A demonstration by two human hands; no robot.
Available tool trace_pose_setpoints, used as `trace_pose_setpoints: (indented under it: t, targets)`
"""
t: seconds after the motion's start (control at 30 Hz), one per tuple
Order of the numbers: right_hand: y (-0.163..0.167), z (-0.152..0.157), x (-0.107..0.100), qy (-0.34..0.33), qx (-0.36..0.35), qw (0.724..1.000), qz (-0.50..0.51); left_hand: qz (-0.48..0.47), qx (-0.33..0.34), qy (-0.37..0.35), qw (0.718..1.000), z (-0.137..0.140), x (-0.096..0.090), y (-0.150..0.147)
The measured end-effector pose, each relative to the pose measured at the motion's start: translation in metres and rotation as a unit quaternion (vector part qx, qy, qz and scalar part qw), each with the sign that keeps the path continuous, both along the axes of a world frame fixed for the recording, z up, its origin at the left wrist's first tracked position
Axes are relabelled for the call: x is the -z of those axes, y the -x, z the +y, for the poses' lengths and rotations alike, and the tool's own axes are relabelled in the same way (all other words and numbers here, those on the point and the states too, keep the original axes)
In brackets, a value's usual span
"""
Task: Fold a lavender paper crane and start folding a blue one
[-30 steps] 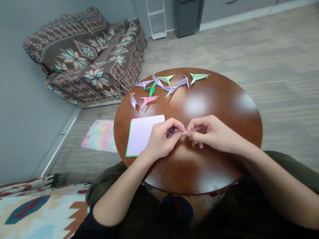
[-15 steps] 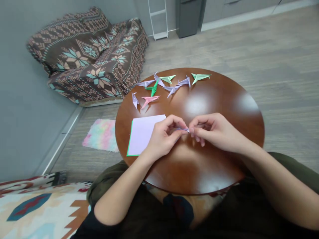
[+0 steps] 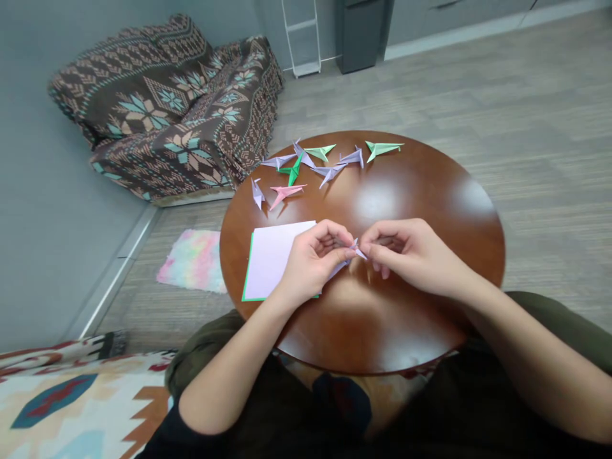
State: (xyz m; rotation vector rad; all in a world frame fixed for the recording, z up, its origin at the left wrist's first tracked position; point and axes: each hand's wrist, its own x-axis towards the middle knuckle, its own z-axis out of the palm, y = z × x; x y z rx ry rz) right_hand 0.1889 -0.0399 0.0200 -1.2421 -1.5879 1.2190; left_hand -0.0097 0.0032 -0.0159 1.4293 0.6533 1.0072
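My left hand (image 3: pixel 313 258) is closed, thumb and index finger pinching a small folded lavender origami piece (image 3: pixel 358 251). Pointed tips of it stick out past the fingertips, and a longer lavender part shows below the thumb; the rest is hidden in the palm. Right beside these tips is my right hand (image 3: pixel 399 252), its thumb and fingers pressed together. Whether it grips a corner of the paper cannot be made out. Under and left of my left hand lies a stack of square lavender paper (image 3: pixel 275 261) with a green sheet edge showing beneath.
Several finished origami cranes stand along the far left of the round brown table (image 3: pixel 415 319): lavender ones (image 3: pixel 329 172), a pink one (image 3: pixel 287 194), a dark green one (image 3: pixel 292 171) and pale green ones (image 3: pixel 382 149). A covered sofa (image 3: pixel 182 115) stands beyond.
The lavender piece has turned between my fingers, and more of its points now show. My right fingertips have shifted slightly relative to it. The cranes on the table are unchanged.
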Motion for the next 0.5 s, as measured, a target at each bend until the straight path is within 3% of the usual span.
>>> trace_pose_setpoints:
  t: [0.17,0.33,0.5]
  targets:
    - [0.0012,0.0,-0.0005,-0.055,0.048,0.997,-0.015,-0.016,-0.026,0.014,0.999,0.0022,0.0003,-0.0014]
    - [0.0031,-0.0028,0.0019,-0.074,0.029,0.996,-0.037,-0.009,-0.035,0.014,0.999,0.002,-0.0013,-0.0025]
    - [0.0044,-0.0021,0.0057,-0.152,0.032,0.984,-0.082,-0.021,-0.04,0.032,0.998,0.002,-0.0027,-0.0021]
